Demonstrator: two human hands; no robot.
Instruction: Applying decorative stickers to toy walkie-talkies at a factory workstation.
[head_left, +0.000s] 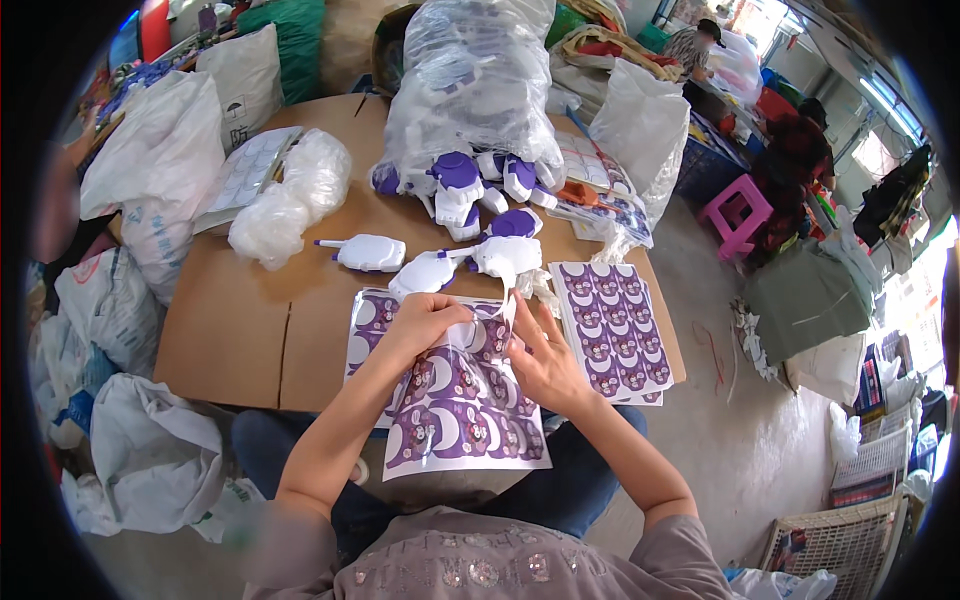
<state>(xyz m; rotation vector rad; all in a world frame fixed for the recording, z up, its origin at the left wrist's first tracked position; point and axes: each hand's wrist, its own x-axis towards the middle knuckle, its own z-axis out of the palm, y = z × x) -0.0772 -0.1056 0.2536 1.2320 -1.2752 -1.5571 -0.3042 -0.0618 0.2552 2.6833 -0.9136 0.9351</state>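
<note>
A sheet of purple-and-white cartoon stickers [465, 425] hangs over the table's front edge above my lap, its upper part bent up. My left hand [428, 325] is closed on its upper left part, thumb on top. At the upper right edge my right hand [548, 368] has its fingers bent round the sheet beside a lifted white strip [508, 292]; the exact grip is partly hidden. Just beyond lie white plastic toy bodies with purple parts, one at left [370, 253], one in the middle [424, 273] and one at right [508, 256], close to the strip.
More sticker sheets [612, 330] lie stacked at right. A big clear bag [470, 90] spills several purple-and-white toy parts [456, 185] onto the cardboard-covered table [228, 340]. Crumpled clear plastic [290, 200] lies at left. White sacks [155, 450] crowd the left side; a pink stool [737, 215] stands at right.
</note>
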